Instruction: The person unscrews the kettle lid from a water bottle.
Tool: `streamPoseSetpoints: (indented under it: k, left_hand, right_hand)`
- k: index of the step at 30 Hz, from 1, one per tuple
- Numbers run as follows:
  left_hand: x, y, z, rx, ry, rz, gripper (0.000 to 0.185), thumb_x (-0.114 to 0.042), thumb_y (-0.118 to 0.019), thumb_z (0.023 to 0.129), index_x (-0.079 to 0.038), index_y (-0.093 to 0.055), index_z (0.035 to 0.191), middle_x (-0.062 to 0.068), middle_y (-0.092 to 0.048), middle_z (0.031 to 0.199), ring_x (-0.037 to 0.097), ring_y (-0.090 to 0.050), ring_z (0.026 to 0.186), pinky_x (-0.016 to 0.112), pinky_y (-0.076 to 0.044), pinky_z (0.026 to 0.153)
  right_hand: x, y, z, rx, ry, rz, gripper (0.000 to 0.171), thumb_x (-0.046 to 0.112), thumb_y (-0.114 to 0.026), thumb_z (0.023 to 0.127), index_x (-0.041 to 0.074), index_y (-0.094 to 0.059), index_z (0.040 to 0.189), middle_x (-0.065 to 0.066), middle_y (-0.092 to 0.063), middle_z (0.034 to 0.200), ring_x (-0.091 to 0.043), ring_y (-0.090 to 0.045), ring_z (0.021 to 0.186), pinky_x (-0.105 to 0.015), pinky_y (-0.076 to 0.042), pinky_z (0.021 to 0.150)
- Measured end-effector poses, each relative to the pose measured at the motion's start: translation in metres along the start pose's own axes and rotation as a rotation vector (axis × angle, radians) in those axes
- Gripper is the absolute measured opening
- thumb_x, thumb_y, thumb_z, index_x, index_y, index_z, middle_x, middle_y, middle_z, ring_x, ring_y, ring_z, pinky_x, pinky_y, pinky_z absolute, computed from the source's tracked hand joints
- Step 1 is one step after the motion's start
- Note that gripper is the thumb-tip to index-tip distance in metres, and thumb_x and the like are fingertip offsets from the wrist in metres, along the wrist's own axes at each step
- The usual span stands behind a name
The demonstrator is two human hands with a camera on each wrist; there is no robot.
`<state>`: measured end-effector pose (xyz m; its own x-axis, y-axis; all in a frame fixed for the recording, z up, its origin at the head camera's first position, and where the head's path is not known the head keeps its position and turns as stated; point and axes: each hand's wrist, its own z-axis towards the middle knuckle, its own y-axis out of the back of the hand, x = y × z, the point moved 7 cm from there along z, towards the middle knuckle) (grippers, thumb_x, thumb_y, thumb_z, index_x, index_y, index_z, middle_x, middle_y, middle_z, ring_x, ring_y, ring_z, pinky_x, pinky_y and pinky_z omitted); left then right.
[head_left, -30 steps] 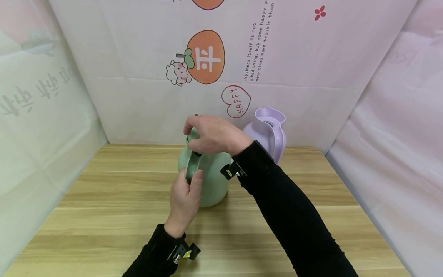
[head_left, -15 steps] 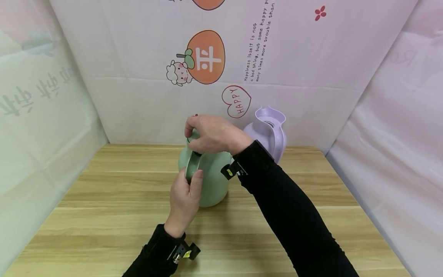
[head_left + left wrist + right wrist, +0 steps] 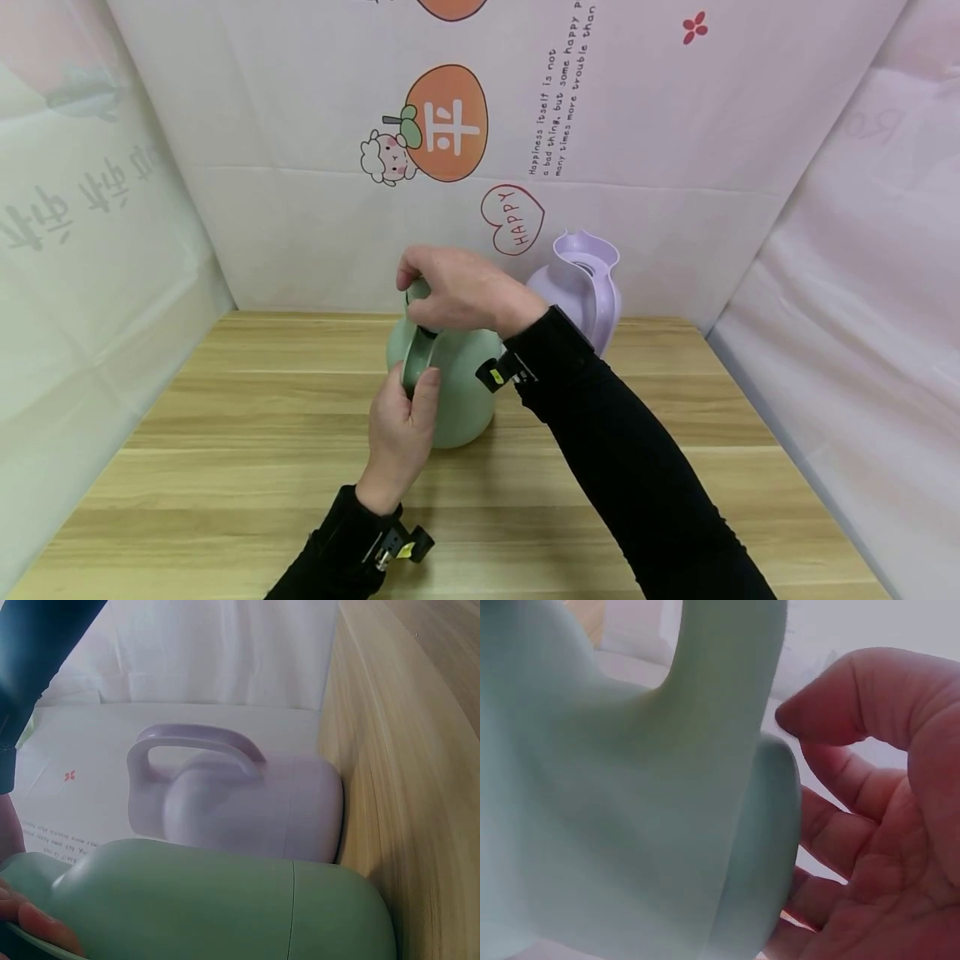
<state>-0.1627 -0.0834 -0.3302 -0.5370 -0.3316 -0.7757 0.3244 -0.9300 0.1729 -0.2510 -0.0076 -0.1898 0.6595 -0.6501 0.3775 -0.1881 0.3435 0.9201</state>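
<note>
Left hand (image 3: 400, 433) comes up from 6 o'clock, thumb and fingers wrapped on the handle (image 3: 417, 358) of the green jug (image 3: 453, 392), which stands upright mid-tabletop (image 3: 225, 433); the handle looks the safest hold. Jug looks like rigid, smooth plastic, probably light if empty and a bit slippery, so the body is a poor hold. Right hand (image 3: 461, 287) reaches in from 4 o'clock, fingers curled over the jug's top, seemingly gripping the lid; purple jug (image 3: 581, 287) sits at 2 o'clock behind.
</note>
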Motion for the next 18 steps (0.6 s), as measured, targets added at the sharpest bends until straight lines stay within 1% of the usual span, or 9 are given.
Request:
streamPoseSetpoints:
  k: [3,5,7,9,11,13,15,18]
  left_hand:
    - [0.000,0.000,0.000,0.000,-0.004,-0.003,0.023,-0.017,-0.054,0.108,-0.007,-0.051,0.088,-0.005,-0.034,0.070,0.009,-0.034,0.057,0.026,-0.031,0.056]
    - [-0.001,0.000,0.000,-0.003,-0.005,-0.005,0.023,-0.017,-0.054,0.108,-0.007,-0.051,0.088,-0.005,-0.034,0.070,0.009,-0.034,0.057,0.026,-0.032,0.056]
    - [0.000,0.000,0.000,-0.005,-0.003,-0.008,0.024,-0.017,-0.055,0.108,-0.007,-0.050,0.087,-0.005,-0.034,0.069,0.009,-0.034,0.056,0.026,-0.032,0.056]
    - [-0.001,0.000,0.000,-0.007,-0.002,-0.012,0.024,-0.017,-0.055,0.108,-0.007,-0.051,0.087,-0.006,-0.034,0.068,0.009,-0.034,0.056,0.026,-0.032,0.056]
    - [0.000,0.000,0.000,-0.008,0.003,-0.011,0.023,-0.017,-0.055,0.108,-0.006,-0.052,0.088,-0.006,-0.034,0.068,0.009,-0.033,0.056,0.026,-0.032,0.056]
    - [0.000,0.000,0.000,-0.007,0.009,-0.011,0.021,-0.017,-0.055,0.108,-0.005,-0.053,0.091,-0.005,-0.035,0.068,0.009,-0.034,0.056,0.026,-0.033,0.056]
    - [0.001,0.001,0.000,-0.006,0.017,-0.007,0.020,-0.017,-0.054,0.108,-0.005,-0.054,0.093,-0.005,-0.036,0.069,0.009,-0.035,0.057,0.026,-0.034,0.056]
    - [0.001,0.000,0.000,-0.003,0.024,-0.009,0.019,-0.018,-0.054,0.108,-0.004,-0.055,0.095,-0.004,-0.037,0.070,0.009,-0.037,0.058,0.026,-0.035,0.057]
  right_hand:
    - [0.002,0.002,-0.001,-0.047,-0.016,-0.012,0.027,0.019,-0.065,0.091,0.018,-0.064,0.118,0.003,-0.068,0.110,-0.014,-0.059,0.097,-0.030,-0.048,0.087]
    - [0.002,0.004,-0.003,-0.093,-0.049,-0.067,0.027,0.027,-0.066,0.096,0.018,-0.063,0.121,0.003,-0.070,0.109,-0.016,-0.061,0.096,-0.031,-0.050,0.085]
    - [0.002,0.007,-0.005,-0.149,-0.127,-0.158,0.036,0.042,-0.065,0.099,0.019,-0.063,0.126,0.002,-0.071,0.107,-0.018,-0.064,0.094,-0.035,-0.052,0.080]
    - [0.000,0.009,-0.008,-0.186,-0.232,-0.246,0.049,0.060,-0.062,0.098,0.019,-0.062,0.125,0.000,-0.069,0.103,-0.020,-0.065,0.092,-0.039,-0.053,0.074]
    - [-0.001,0.010,-0.012,-0.212,-0.336,-0.317,0.059,0.074,-0.058,0.093,0.020,-0.062,0.118,-0.001,-0.068,0.095,-0.022,-0.065,0.085,-0.042,-0.053,0.066]
    - [-0.002,0.009,-0.013,-0.225,-0.406,-0.366,0.064,0.081,-0.056,0.090,0.019,-0.062,0.103,-0.001,-0.064,0.084,-0.023,-0.064,0.073,-0.042,-0.052,0.058]
    - [-0.002,0.009,-0.014,-0.235,-0.443,-0.395,0.064,0.083,-0.056,0.088,0.019,-0.059,0.087,-0.001,-0.059,0.073,-0.022,-0.060,0.063,-0.040,-0.049,0.052]
    - [-0.003,0.008,-0.015,-0.248,-0.462,-0.426,0.062,0.080,-0.059,0.088,0.019,-0.056,0.075,0.001,-0.054,0.065,-0.021,-0.058,0.055,-0.036,-0.046,0.047]
